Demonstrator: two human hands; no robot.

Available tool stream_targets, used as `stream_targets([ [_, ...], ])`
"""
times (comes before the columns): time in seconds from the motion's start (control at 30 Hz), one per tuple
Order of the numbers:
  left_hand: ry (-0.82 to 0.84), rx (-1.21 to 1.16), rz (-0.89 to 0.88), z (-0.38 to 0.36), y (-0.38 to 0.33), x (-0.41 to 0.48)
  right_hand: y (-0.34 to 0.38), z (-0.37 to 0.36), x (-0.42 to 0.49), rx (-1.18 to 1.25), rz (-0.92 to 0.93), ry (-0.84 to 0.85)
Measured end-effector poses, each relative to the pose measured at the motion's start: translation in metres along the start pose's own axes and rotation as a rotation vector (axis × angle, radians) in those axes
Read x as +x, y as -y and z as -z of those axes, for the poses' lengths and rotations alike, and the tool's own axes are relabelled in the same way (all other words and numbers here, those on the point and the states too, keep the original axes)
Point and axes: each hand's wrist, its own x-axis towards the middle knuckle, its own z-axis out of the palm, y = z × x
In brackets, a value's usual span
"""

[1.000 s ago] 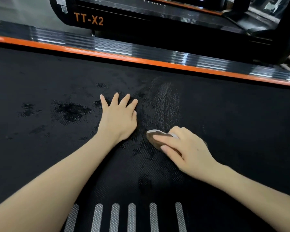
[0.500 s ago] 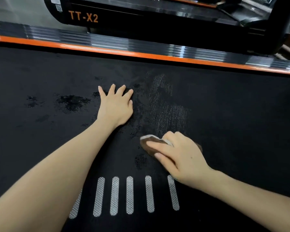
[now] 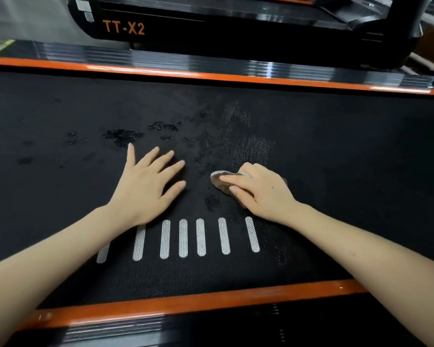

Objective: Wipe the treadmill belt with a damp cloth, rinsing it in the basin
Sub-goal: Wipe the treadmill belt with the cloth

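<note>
Subsequently the brown cloth [image 3: 222, 182], gripped under the curled right hand [image 3: 263, 194], was drawn toward the near edge of the treadmill belt [image 3: 361, 171]; the left hand [image 3: 145, 186], flat, splayed and empty, was shifted back too. Wiping was judged unfinished.

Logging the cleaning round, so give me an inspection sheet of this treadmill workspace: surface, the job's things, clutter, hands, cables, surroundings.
Surface: black treadmill belt; wet patches beyond the left hand; a streaky smear beyond the cloth; white stripes towards the near edge.
Job's things: brown cloth with a pale edge, lying on the belt; basin not in view.
Clutter: nothing seen.
Hands: left hand flat on the belt, fingers spread; right hand grips the cloth and presses it on the belt.
Cables: nothing seen.
Surroundings: orange side rails along both belt edges; second treadmill, marked TT-X2, beyond the far rail.
</note>
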Motion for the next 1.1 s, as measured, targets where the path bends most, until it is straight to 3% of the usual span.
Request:
stream_targets([
  [0.17,0.07,-0.005,0.044,-0.009,0.006,-0.026,0.006,-0.003,0.035,-0.126,-0.431,-0.003],
  [0.23,0.061,-0.015,0.055,-0.013,0.006,-0.025,0.037,-0.004,0.023,-0.109,-0.331,0.008],
  [0.33,0.057,-0.014,0.042,-0.015,0.006,-0.025,0.089,0.0,-0.015,0.085,0.002,0.107],
  [0.4,0.046,-0.022,0.037,-0.017,0.007,-0.026,0.089,0.006,-0.022,0.142,0.131,0.203],
  [0.47,0.023,-0.031,0.041,-0.018,0.008,-0.026,0.061,0.006,-0.014,0.042,0.163,0.215],
  [0.5,0.02,-0.034,0.04,-0.019,0.008,-0.026,0.042,0.006,-0.009,-0.008,0.085,0.174],
  [0.6,0.022,-0.026,0.035,-0.021,0.007,-0.024,-0.013,0.011,-0.001,-0.09,-0.386,0.026],
  [0.67,0.029,-0.012,0.018,-0.021,0.007,-0.022,-0.012,0.01,0.0,-0.115,-0.459,0.014],
  [0.87,0.044,-0.015,0.013,-0.019,0.008,-0.022,0.086,-0.001,-0.017,0.079,0.03,0.124],
  [0.97,0.028,-0.037,0.034,-0.02,0.01,-0.025,0.075,0.007,-0.025,0.1,0.112,0.199],
  [1.1,0.018,-0.048,0.038,-0.021,0.009,-0.026,0.026,0.03,-0.056,0.079,0.071,0.259],
])
